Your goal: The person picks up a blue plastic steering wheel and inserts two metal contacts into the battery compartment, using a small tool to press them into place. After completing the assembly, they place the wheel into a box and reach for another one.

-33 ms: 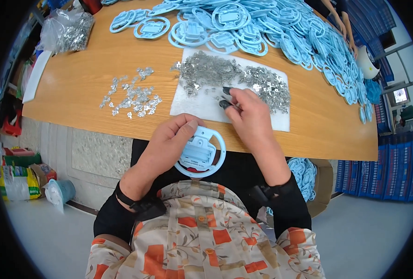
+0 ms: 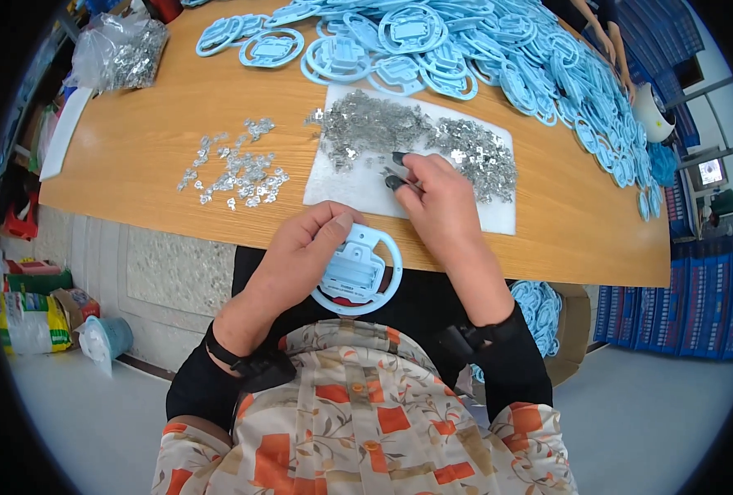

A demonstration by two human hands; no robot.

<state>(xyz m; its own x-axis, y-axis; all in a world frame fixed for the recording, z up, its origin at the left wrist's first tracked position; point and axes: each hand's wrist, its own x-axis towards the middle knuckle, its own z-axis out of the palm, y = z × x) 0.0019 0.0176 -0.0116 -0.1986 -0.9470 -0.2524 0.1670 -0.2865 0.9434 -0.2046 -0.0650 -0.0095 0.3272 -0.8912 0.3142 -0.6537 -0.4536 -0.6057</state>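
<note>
My left hand [image 2: 296, 254] is closed on the rim of a light-blue plastic wheel-shaped part [image 2: 354, 274], thumb on top. The part has a round outer ring and a boxy recessed middle, and is held tilted just off the table's near edge. My right hand [image 2: 441, 198] hovers over a white pad [image 2: 333, 186], with black covers on the thumb and index fingertips. Those two tips stand apart beside a few loose silver metal pieces; the other fingers are curled. Heaps of small metal pieces [image 2: 375, 124] cover the pad's far and right parts.
More metal pieces [image 2: 243, 173] lie scattered left of the pad. A clear bag of them [image 2: 131, 58] sits at the far left. Many blue wheel parts [image 2: 465, 41] are piled at the back, near another person's arms [image 2: 614, 49]. A cardboard box [image 2: 577, 326] with blue parts stands below right.
My right hand has shifted very slightly left over the pad. The blue part in my left hand is turned a little.
</note>
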